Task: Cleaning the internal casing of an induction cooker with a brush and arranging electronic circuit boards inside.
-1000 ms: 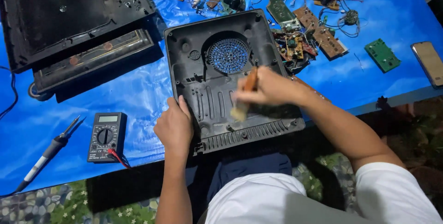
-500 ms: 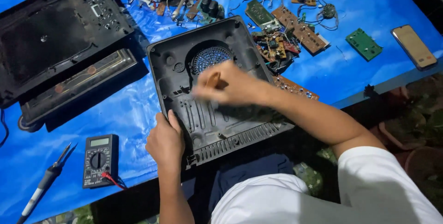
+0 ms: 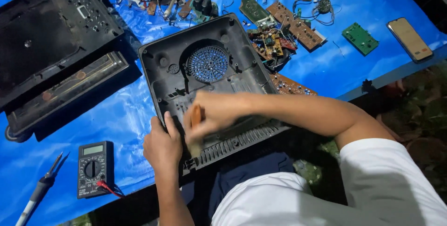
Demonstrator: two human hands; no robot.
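The right hand (image 3: 212,114), its grip around a brush (image 3: 195,130), has moved left; the left hand (image 3: 162,144) still clasps the grey casing (image 3: 205,91).

R hand (image 3: 215,114) motion-blurred; its fingers smear together, grip on brush (image 3: 195,130) can't be read, bristle end a pale smudge. L hand (image 3: 162,146) covers near-left corner of black casing (image 3: 209,81); R forearm hides part of casing's near vent strip. Black top panel (image 3: 51,39) cut off by left and top edges. Soldering iron (image 3: 39,191) runs off bottom edge. Boards (image 3: 298,25) at top partly cropped, parts too small to tell. Meter (image 3: 95,169) dial markings illegible.
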